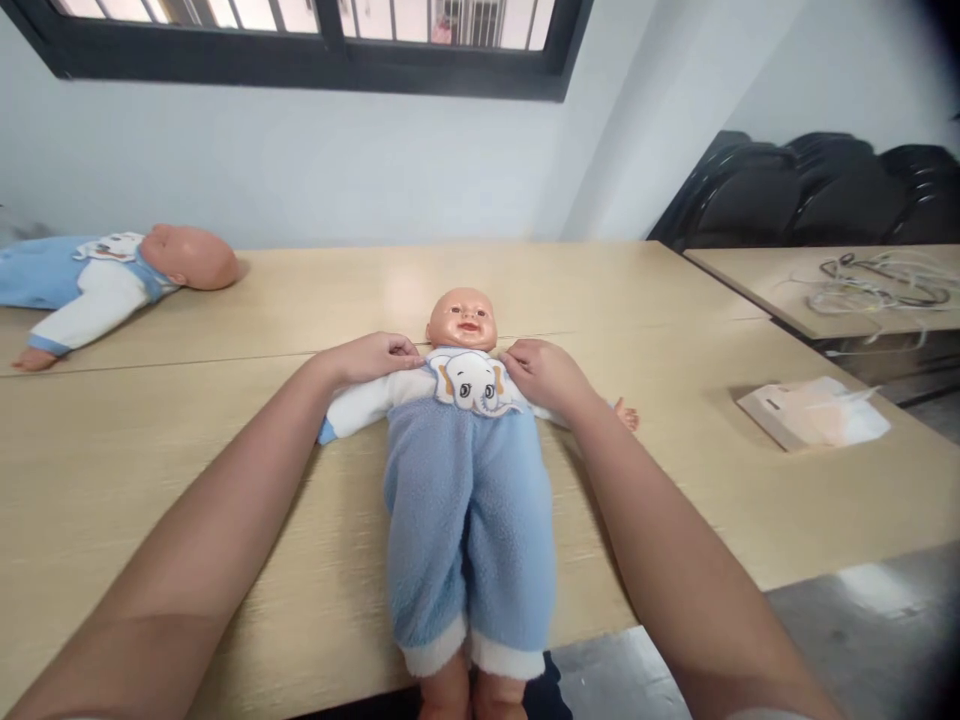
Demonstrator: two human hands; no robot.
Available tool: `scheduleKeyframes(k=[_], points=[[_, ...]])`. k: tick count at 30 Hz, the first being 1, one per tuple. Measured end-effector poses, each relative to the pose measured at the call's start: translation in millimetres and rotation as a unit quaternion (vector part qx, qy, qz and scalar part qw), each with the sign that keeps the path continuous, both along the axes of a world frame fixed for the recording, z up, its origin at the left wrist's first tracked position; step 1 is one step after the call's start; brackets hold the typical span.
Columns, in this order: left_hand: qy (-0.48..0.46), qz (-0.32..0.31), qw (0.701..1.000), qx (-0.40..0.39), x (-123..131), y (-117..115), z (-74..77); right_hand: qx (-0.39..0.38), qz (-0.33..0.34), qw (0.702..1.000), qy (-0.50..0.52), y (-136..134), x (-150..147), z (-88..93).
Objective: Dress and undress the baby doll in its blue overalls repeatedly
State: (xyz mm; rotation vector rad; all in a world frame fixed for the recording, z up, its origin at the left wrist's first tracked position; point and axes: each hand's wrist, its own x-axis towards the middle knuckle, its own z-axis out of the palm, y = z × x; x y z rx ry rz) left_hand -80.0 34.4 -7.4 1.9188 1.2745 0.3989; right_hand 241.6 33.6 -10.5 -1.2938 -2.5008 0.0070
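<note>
A baby doll [469, 325] lies on its back on the table, head toward the wall and feet at the near edge. It wears fuzzy blue trousers [431, 490] with white cuffs, a white-sleeved top [364, 405] and a white elephant bib [472, 382]. At the shoulder on the left side of the view, my left hand [371, 357] pinches the clothes by the bib's upper corner. My right hand [551, 375] is closed on the clothes at the opposite shoulder, beside the bib's other corner. The fingertips partly hide the cloth they grip.
A second doll [112, 280] in similar clothes lies at the far left of the pale wooden table [300, 560]. To the right sits an opened pack of tissues [814, 412]. Tangled cables [885, 285] lie on another table, with stacked black chairs [750, 195] behind.
</note>
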Motion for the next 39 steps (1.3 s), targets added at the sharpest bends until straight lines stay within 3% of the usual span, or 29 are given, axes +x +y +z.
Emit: scheduleKeyframes(k=[12, 21, 26, 30, 36, 39], points=[[0.021, 0.040, 0.998, -0.045, -2.3, -4.1, -0.8, -0.035, -0.014, 0.999, 0.016, 4.1, -4.1, -4.4], [0.044, 0.029, 0.999, -0.008, -3.9, -1.3, -2.2, -0.017, -0.036, 0.999, -0.006, -0.6, -5.7, -0.2], [0.015, 0.025, 0.999, 0.046, 11.2, -7.7, 12.4, 0.020, -0.043, 0.999, 0.007, -2.7, -5.5, 5.4], [0.076, -0.029, 0.995, 0.055, 23.5, -12.5, 26.3, 0.000, -0.048, 0.999, -0.006, -8.7, -7.2, 14.1], [0.075, -0.047, 0.996, -0.007, 16.2, -12.4, 27.3, -0.069, -0.070, 0.995, -0.032, -5.4, -4.3, 8.4], [0.104, -0.021, 0.994, 0.029, 9.9, -12.7, 37.1, -0.073, -0.084, 0.993, -0.044, -1.0, -0.9, 3.5]])
